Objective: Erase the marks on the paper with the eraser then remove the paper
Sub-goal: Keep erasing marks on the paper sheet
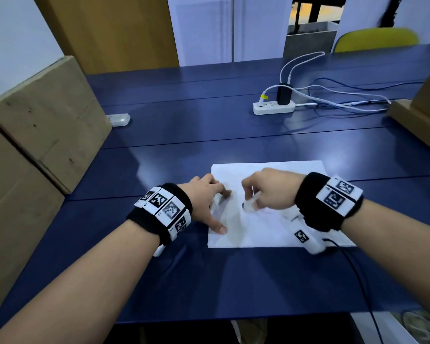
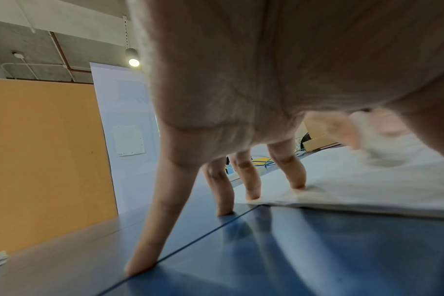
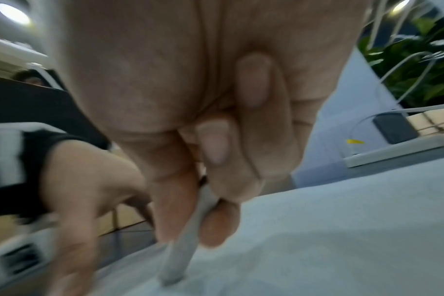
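Head view, white rectangular paper sheet (image 1: 271, 170) lay flat on blue table (image 1: 184, 125), left hand (image 1: 206, 202) splayed over paper's left edge, left wrist view, straight fingertips (image 2: 298, 185) pressed paper, right wrist view, right hand (image 3: 190, 120) pinched white eraser (image 3: 180, 250), tip touched paper.

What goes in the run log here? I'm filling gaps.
phase: erasing | right hand: grips eraser on paper | left hand: presses paper
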`<action>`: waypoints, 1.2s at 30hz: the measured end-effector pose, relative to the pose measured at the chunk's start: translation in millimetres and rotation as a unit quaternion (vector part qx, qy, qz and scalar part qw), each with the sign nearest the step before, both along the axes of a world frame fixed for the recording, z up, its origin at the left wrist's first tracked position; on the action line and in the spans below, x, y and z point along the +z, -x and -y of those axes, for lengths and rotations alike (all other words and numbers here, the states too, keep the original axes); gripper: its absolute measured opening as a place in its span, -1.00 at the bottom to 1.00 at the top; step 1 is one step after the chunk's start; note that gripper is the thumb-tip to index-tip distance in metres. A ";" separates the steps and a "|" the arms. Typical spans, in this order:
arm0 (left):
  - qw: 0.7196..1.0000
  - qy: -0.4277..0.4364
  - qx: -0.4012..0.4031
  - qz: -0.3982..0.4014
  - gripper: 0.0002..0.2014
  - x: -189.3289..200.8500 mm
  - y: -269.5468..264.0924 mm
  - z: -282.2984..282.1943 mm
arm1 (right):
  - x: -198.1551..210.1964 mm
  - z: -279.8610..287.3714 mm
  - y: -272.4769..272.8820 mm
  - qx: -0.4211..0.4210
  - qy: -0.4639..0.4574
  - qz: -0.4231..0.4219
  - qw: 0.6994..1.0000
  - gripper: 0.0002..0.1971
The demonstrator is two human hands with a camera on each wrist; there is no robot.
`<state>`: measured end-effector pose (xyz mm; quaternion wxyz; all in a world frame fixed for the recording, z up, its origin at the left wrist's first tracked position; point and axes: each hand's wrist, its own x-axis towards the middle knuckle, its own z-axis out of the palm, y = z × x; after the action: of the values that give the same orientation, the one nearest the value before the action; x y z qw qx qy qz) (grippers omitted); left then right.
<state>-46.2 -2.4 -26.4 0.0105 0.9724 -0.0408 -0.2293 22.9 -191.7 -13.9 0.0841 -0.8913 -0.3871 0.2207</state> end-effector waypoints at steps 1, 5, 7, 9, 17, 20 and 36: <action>1.000 -0.001 0.000 0.000 0.00 -0.2 0.0 0.4 | -1.0 1.4 7.7 0.036 0.014 -0.015 0.999 -0.85; 1.000 0.002 0.000 -0.005 0.01 -0.3 -0.7 1.4 | -2.7 -0.7 13.5 0.058 0.037 -0.028 0.997 -0.87; 1.000 0.001 0.003 -0.008 0.01 0.7 -1.4 1.8 | 0.5 -4.0 -1.7 -0.008 0.006 0.001 1.000 -0.87; 1.000 -0.002 0.004 -0.010 0.01 1.5 -1.1 2.1 | 2.4 -5.0 -10.9 -0.049 -0.015 0.022 0.998 -0.83; 1.000 -0.010 0.003 -0.010 0.00 2.4 -0.6 3.7 | -1.0 -1.8 11.0 0.047 0.045 -0.021 0.998 -0.88; 1.000 -0.014 0.003 -0.015 0.01 3.5 -1.0 4.5 | -0.1 -3.7 -9.2 -0.053 -0.009 0.014 0.998 -0.82; 1.000 -0.006 0.003 -0.016 -0.01 2.3 -0.2 4.1 | -2.8 4.4 2.3 0.040 0.019 -0.017 0.999 -0.84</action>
<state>-46.0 -6.5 -24.2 0.0054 0.9689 -0.0367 -0.2448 20.6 -196.2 -16.6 0.0650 -0.8725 -0.4170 0.2462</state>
